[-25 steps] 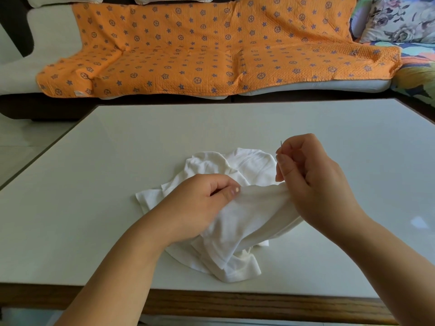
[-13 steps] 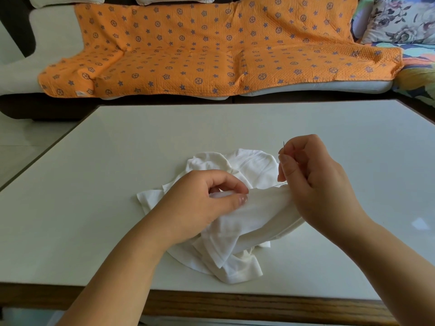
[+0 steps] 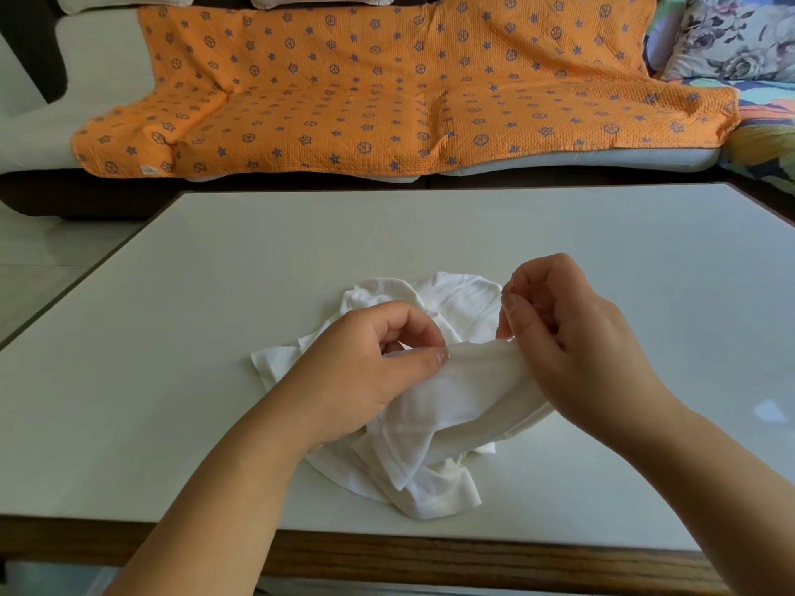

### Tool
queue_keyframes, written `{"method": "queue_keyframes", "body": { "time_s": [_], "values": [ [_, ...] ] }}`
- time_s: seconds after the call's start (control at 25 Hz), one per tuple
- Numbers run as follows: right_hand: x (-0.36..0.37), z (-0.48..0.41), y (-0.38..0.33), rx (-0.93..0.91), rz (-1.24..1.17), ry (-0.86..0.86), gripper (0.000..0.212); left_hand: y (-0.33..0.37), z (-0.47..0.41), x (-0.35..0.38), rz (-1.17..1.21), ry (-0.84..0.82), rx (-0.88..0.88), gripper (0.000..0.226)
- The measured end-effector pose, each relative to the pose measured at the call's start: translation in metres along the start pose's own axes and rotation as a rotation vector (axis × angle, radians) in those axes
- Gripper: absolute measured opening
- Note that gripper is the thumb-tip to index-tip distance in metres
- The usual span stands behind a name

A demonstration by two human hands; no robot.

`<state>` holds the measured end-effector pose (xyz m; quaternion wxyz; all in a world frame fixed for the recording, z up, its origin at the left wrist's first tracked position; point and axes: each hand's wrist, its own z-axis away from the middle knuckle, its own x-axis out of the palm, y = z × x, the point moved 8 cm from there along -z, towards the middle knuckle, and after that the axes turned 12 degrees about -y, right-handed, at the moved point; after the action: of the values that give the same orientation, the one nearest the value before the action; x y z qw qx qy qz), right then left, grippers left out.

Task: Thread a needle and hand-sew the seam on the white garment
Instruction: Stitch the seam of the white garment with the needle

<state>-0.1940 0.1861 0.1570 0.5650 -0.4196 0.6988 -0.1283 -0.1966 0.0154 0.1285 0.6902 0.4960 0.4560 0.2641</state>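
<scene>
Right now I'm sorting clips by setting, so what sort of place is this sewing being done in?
Probably a home living room: a sofa draped with an orange patterned blanket, a floral cushion at its right end, and a white wood-edged table in front of it, where the white garment lies.

The white garment [image 3: 434,406] is seen to be thin, soft, matt cloth, creased and finished with stitched hems. The worktop [image 3: 215,337] is faced with a smooth, pale surface of faint sheen, and a light patch is reflected near its right edge. Its front edge is bound by wooden edging [image 3: 430,557], brown with visible grain. The orange throw [image 3: 387,101] is made of puckered, quilted cloth printed with blue stars. The needle [image 3: 513,280] is shown only as a fine dark sliver.
</scene>
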Motion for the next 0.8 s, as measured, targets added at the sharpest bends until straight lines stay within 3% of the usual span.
{"method": "queue_keyframes", "body": {
  "time_s": [0.32, 0.64, 0.8],
  "values": [
    [0.012, 0.0, 0.002, 0.032, -0.146, -0.181, 0.004, 0.0, 0.001, -0.006, -0.005, 0.047, 0.018, 0.004],
    [0.015, 0.0, 0.003, 0.022, -0.06, -0.173, 0.008, -0.002, 0.004, -0.007, -0.03, 0.002, -0.02, 0.022],
    [0.016, 0.0, 0.0, -0.003, -0.032, -0.177, 0.006, -0.002, 0.005, -0.006, -0.029, -0.013, -0.051, 0.016]
  ]
}}
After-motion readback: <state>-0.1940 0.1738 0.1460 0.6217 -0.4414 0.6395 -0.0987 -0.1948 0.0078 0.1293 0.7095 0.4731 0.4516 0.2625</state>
